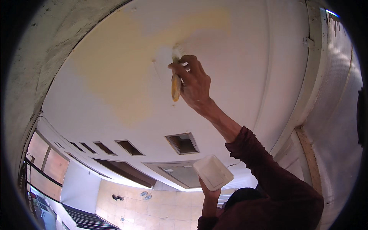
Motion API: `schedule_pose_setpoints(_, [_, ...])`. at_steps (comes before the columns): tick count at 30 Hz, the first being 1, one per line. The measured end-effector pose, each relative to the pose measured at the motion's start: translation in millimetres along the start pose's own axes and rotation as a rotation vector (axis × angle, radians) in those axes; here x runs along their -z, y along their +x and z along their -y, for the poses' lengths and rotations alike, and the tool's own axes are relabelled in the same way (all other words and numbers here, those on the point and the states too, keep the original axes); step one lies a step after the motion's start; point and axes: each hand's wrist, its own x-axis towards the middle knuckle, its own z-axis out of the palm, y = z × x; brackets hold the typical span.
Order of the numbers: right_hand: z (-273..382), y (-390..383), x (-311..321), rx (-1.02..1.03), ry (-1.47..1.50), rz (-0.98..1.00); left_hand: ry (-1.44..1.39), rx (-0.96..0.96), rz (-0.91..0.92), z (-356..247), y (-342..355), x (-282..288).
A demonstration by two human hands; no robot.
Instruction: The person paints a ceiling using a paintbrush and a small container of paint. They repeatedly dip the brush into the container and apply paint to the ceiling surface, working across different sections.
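Observation:
My right hand [195,82] is raised to the pale wall, its fingers closed round a paintbrush [176,90] with a worn yellow handle. The whitish bristle end points up and meets the wall, or comes very near it. Around the brush the wall [230,96] is white, with large pale-yellow patches [111,73] to the left and above. Lower down, my left hand [210,194] grips a white rectangular plastic tub [214,172] from below. The tub tilts so its pale inside shows; how much it holds I cannot tell.
Below the painted area, a row of framed openings [182,143] and a door [176,170] break the wall. Slippers [145,195] lie on the tiled floor [165,209]. A translucent corrugated sheet [333,88] and frame stand right; a rough concrete surface [50,42] borders the upper left.

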Motion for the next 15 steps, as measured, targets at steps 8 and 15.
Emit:
schedule_pose_setpoints(8, [-5.3, -19.1, 1.9, -0.132, 0.258, 0.016, 0.048, -0.042, 0.012, -8.9, -2.1, 6.5])
schedule_pose_setpoints(15, [-84.8, -26.8, 126.4, -0.140, -0.075, -0.218, 0.604, -0.261, 0.144, -9.9, -0.1, 13.9])
